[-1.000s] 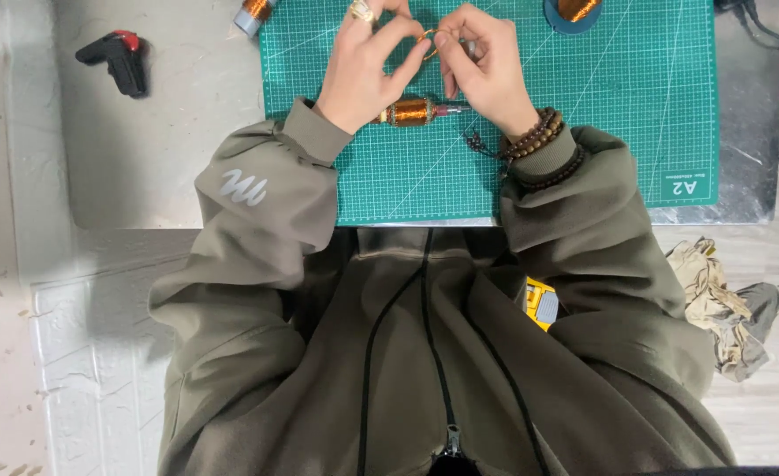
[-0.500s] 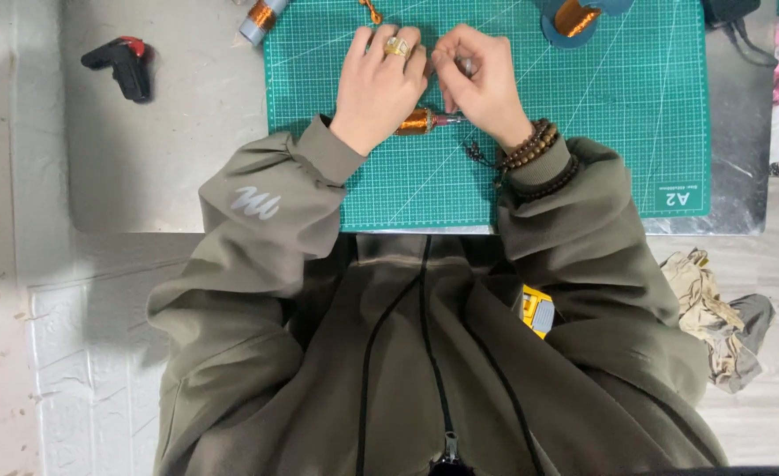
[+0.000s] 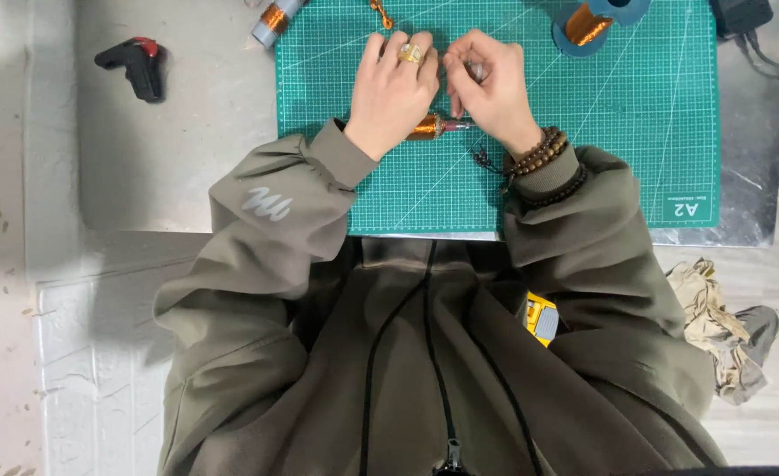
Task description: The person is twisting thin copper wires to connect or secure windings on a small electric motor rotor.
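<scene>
Both hands met at mat point(image 3: 583, 167) top edge; left hand point(image 3: 392, 97) curled over copper coil point(image 3: 424, 128), right hand point(image 3: 492, 88) pinched small part; fine wire could snap if tugged

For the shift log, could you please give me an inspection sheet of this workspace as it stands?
Surface: green cutting mat on a grey table.
Job's things: copper coil on the mat, below the hands.
Clutter: black and red tool, copper spool, blue reel of copper wire, rags on the floor.
Grippers: left hand and right hand close together, pinching something too small to tell.
Cables: black cable at the mat's far right corner.
Surroundings: pale floor.
</scene>
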